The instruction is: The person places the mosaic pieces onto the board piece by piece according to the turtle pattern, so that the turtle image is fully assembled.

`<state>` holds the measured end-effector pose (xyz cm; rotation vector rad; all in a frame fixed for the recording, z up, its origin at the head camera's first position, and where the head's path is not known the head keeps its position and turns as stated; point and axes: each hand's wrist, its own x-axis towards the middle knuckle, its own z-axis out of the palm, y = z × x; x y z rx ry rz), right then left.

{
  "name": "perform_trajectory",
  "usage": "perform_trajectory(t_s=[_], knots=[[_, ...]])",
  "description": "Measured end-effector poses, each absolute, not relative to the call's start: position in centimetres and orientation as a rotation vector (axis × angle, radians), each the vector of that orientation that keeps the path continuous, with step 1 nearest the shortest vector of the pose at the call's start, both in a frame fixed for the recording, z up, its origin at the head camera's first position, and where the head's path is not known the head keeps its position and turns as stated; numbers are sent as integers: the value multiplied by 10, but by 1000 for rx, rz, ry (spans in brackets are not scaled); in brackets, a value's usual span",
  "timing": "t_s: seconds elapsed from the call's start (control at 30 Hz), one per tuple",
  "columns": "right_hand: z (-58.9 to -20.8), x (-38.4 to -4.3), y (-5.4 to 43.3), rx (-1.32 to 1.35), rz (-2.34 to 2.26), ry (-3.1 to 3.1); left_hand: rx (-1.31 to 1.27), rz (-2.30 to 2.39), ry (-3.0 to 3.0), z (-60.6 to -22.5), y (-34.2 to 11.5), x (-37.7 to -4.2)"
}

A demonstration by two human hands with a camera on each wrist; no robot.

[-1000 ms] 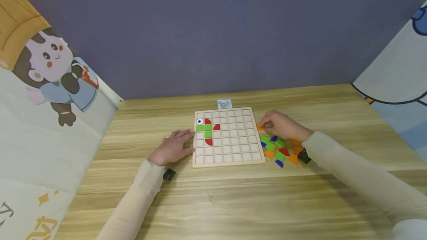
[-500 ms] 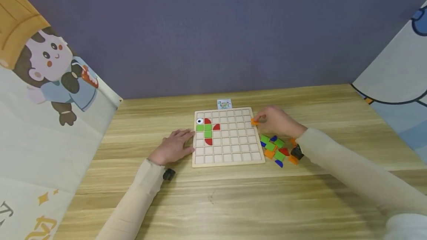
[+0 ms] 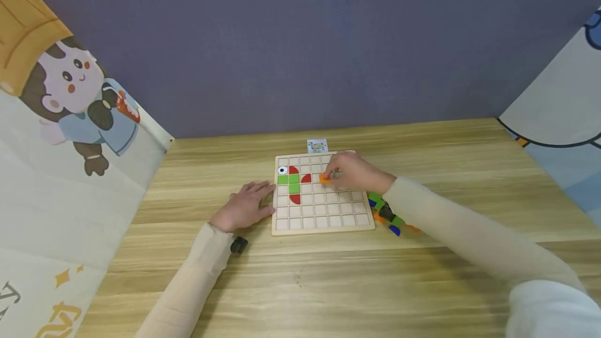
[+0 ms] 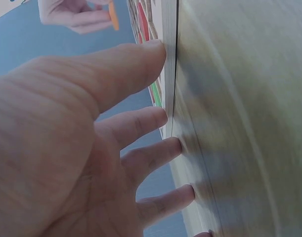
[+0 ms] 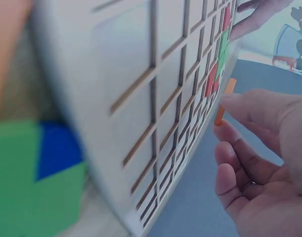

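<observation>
A wooden grid board (image 3: 324, 225) lies on the table with a white eye piece (image 3: 283, 170), several green squares (image 3: 293, 188) and red quarter-circle pieces (image 3: 295, 199) set in its left cells. Above the board's upper middle, my right hand (image 3: 354, 172) pinches an orange tile (image 3: 324, 178) between thumb and forefinger; the right wrist view shows this orange tile (image 5: 225, 101) edge-on, clear of the grid. My left hand (image 3: 245, 206) rests at the left edge, fingers spread and fairly straight. In the left wrist view, the left thumb (image 4: 136, 64) touches the board's side.
Loose green, blue and orange pieces (image 3: 394, 229) lie to the right of the board, partly covered by my right forearm. A small picture card (image 3: 317, 145) lies behind the board's top edge. A dark panel (image 3: 300, 51) rises at the table's back.
My right hand has carried the orange tile leftward from beside the loose pieces, across the board's right edge, to above the grid. The left hand has stayed in place.
</observation>
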<state>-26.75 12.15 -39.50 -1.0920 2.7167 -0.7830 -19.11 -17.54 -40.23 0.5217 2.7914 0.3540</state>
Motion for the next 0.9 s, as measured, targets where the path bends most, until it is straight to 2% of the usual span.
perform_trajectory(t_s=[0.9], knots=[[-404,-265,74,-1106,-654,2669,537,341,2796,-407,-180,-192]])
